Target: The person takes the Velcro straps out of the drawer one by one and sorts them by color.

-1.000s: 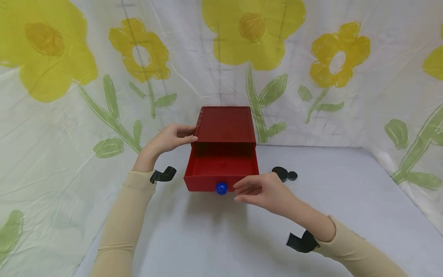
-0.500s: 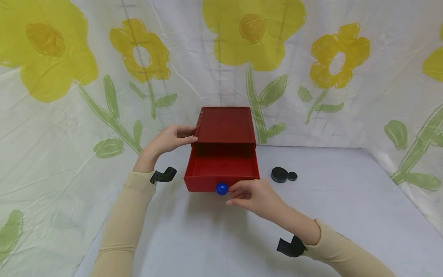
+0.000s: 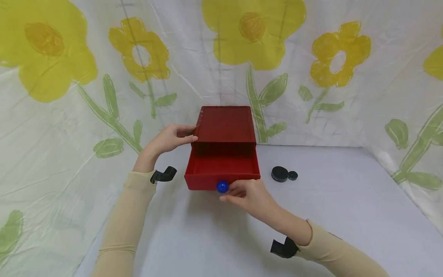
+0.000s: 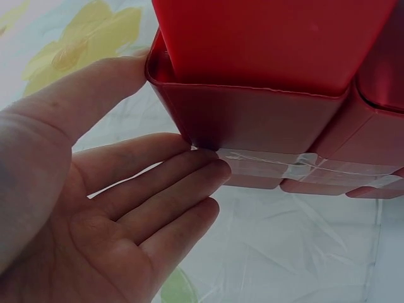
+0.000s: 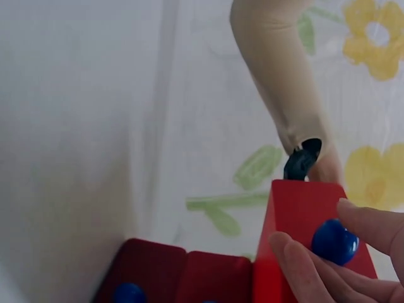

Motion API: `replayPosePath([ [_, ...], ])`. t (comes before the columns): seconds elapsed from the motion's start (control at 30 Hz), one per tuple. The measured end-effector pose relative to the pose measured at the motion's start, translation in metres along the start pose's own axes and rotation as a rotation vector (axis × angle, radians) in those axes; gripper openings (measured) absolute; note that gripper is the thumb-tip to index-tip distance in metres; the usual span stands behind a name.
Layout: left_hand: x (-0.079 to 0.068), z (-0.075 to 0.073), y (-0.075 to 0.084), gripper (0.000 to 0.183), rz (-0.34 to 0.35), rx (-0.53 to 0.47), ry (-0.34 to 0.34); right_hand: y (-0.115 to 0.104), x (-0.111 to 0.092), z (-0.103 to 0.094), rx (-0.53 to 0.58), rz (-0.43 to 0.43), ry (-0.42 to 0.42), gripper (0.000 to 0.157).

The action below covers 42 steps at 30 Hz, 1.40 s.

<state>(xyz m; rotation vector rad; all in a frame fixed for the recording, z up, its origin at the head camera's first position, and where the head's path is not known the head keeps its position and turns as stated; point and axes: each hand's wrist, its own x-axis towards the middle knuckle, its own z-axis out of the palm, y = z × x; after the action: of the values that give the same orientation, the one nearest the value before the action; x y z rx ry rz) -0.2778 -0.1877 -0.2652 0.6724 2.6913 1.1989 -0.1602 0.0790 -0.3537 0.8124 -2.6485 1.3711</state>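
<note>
A red drawer cabinet [image 3: 226, 125] stands on the table, and its top drawer [image 3: 204, 181] is pulled out with nothing visible inside. My left hand [image 3: 169, 138] rests against the cabinet's left side; the left wrist view shows its fingers nearly straight, fingertips at the cabinet's edge. On the drawer front sits a round blue knob [image 3: 222, 187]. My right hand [image 3: 254, 194] is at that knob, fingers to its right and thumb below in the head view. In the right wrist view the blue knob [image 5: 334, 242] lies between fingers and thumb, which stand apart without a visible pinch.
Two black round discs [image 3: 279, 174], one large and one small, lie on the table right of the cabinet. Lower red drawers with blue knobs [image 5: 129, 293] show in the right wrist view. A flower-printed sheet [image 3: 221, 88] hangs behind.
My right hand has moved left along the drawer front to the blue knob, uncovering the large black disc. The left hand and the pulled-out drawer look unmoved.
</note>
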Motion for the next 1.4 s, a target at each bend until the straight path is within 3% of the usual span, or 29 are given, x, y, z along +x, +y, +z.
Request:
replayPosePath([
  [0.4,-0.001,0.001,-0.001,0.052,-0.004,0.009,0.001,0.001,0.012,0.001,-0.045,0.012,0.062,0.019],
  [1.2,0.000,0.000,-0.001,0.051,-0.004,0.036,0.010,0.014,0.051,-0.007,-0.002,0.105,0.064,0.023],
  [1.4,0.015,0.001,-0.032,0.056,-0.009,0.025,0.015,0.019,0.062,-0.010,0.021,0.135,0.066,0.023],
])
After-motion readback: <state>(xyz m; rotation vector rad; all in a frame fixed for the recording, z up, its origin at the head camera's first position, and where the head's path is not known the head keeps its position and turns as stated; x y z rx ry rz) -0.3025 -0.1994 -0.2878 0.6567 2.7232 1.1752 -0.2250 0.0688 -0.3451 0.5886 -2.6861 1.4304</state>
